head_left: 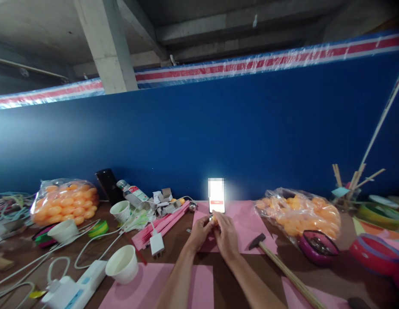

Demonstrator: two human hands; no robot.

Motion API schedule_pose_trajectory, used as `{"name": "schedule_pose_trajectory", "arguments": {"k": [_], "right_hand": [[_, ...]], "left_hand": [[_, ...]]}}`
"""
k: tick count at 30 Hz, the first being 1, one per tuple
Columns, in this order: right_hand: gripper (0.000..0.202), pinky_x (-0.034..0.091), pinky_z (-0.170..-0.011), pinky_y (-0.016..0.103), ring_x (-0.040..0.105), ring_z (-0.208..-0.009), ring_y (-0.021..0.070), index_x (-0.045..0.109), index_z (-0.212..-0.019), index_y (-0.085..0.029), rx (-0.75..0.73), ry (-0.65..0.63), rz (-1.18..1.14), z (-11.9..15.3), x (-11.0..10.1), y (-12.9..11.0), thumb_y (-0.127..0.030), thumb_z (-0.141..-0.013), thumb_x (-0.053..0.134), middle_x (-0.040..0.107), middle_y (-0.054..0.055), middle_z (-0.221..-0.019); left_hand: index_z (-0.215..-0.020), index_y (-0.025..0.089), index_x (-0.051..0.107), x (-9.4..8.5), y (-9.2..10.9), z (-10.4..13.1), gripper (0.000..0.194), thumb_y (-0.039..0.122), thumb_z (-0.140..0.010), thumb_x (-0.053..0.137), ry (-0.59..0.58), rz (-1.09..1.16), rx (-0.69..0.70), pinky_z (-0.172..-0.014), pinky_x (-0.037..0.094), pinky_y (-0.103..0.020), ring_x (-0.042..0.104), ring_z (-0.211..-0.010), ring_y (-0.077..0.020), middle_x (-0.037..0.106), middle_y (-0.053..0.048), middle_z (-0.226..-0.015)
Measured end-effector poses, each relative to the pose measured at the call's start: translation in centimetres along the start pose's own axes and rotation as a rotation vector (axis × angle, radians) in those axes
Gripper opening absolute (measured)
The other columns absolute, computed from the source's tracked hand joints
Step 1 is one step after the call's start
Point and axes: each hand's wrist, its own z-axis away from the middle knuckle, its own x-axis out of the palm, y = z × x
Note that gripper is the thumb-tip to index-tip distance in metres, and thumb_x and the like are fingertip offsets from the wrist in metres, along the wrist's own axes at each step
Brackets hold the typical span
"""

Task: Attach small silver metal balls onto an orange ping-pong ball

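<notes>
My left hand (199, 234) and my right hand (225, 235) meet over a pink paper sheet (247, 219). Their fingers are closed together on a small orange thing (214, 219), mostly hidden; it looks like a ball. Just beyond the fingertips a phone (216, 201) with a bright screen stands upright against the blue wall. A shiny metal ball (193, 207) sits left of the phone. To the right of my right hand lies a hammer (276, 262) with a wooden handle, its head on the pink sheet.
Bags of orange balls stand left (66, 204) and right (302, 214). A purple bowl (318, 248) holds small metal pieces. At left are a paper cup (122, 264), a white charger (157, 244), a power strip (86, 283) and loose cables. A red tape roll (373, 257) lies far right.
</notes>
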Motion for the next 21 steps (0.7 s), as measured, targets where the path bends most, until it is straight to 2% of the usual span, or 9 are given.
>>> {"name": "schedule_pose_trajectory", "arguments": {"k": [4, 9, 11, 14, 18, 21], "right_hand": [[0.048, 0.042, -0.087, 0.039, 0.048, -0.101, 0.0205, 0.045, -0.122, -0.024, -0.006, 0.018, -0.004, -0.2, 0.0, -0.1, -0.008, -0.077, 0.042, 0.054, 0.006, -0.112], [0.045, 0.043, -0.085, 0.040, 0.048, -0.100, 0.0209, 0.048, -0.118, -0.022, 0.010, 0.028, 0.007, -0.1, 0.2, 0.3, -0.010, -0.076, 0.043, 0.056, 0.007, -0.111], [0.048, 0.042, -0.086, 0.040, 0.047, -0.102, 0.0212, 0.046, -0.120, -0.020, 0.008, 0.017, 0.021, 0.0, 0.4, 0.5, -0.008, -0.074, 0.043, 0.054, 0.007, -0.113], [0.058, 0.042, -0.089, 0.041, 0.044, -0.108, 0.0214, 0.035, -0.128, -0.018, -0.016, 0.009, 0.052, 0.3, 0.7, 0.1, -0.006, -0.072, 0.042, 0.050, 0.009, -0.118], [0.063, 0.038, -0.094, 0.040, 0.039, -0.115, 0.0205, 0.027, -0.132, -0.015, -0.041, 0.043, 0.111, -0.5, 0.4, -2.4, -0.004, -0.071, 0.038, 0.044, 0.011, -0.124], [0.055, 0.039, -0.093, 0.037, 0.041, -0.114, 0.0196, 0.027, -0.131, -0.015, -0.047, 0.042, 0.103, -2.5, -1.9, -5.3, -0.011, -0.077, 0.038, 0.046, 0.011, -0.122]], "left_hand": [[-0.096, 0.012, 0.064, 0.0, 0.0, 0.0, 0.039, 0.042, -0.073, 0.055, 0.004, 0.001, 0.020, -0.068, 0.044, -0.026, 0.058, -0.073, -0.0171, 0.065, -0.006, -0.080], [-0.111, 0.016, 0.057, 0.0, 0.3, 0.2, 0.050, 0.036, -0.066, 0.065, 0.005, 0.070, 0.054, -0.080, 0.043, -0.030, 0.057, -0.089, -0.0203, 0.064, -0.007, -0.096], [-0.114, 0.016, 0.055, -0.1, -0.1, 0.0, 0.053, 0.036, -0.065, 0.065, 0.027, 0.076, 0.026, -0.079, 0.044, -0.030, 0.058, -0.088, -0.0197, 0.064, -0.007, -0.095], [-0.118, 0.016, 0.051, -0.4, -0.7, -0.3, 0.056, 0.037, -0.067, 0.063, 0.077, 0.092, -0.025, -0.068, 0.047, -0.028, 0.060, -0.075, -0.0165, 0.065, -0.005, -0.086], [-0.112, 0.013, 0.055, -0.6, -0.7, -0.6, 0.053, 0.039, -0.067, 0.063, 0.081, 0.176, -0.046, -0.059, 0.046, -0.024, 0.059, -0.063, -0.0138, 0.065, -0.005, -0.076], [-0.109, 0.014, 0.058, -0.6, -0.7, -0.7, 0.050, 0.040, -0.066, 0.063, 0.106, 0.234, -0.046, -0.058, 0.047, -0.024, 0.058, -0.059, -0.0126, 0.064, -0.003, -0.071]]}}
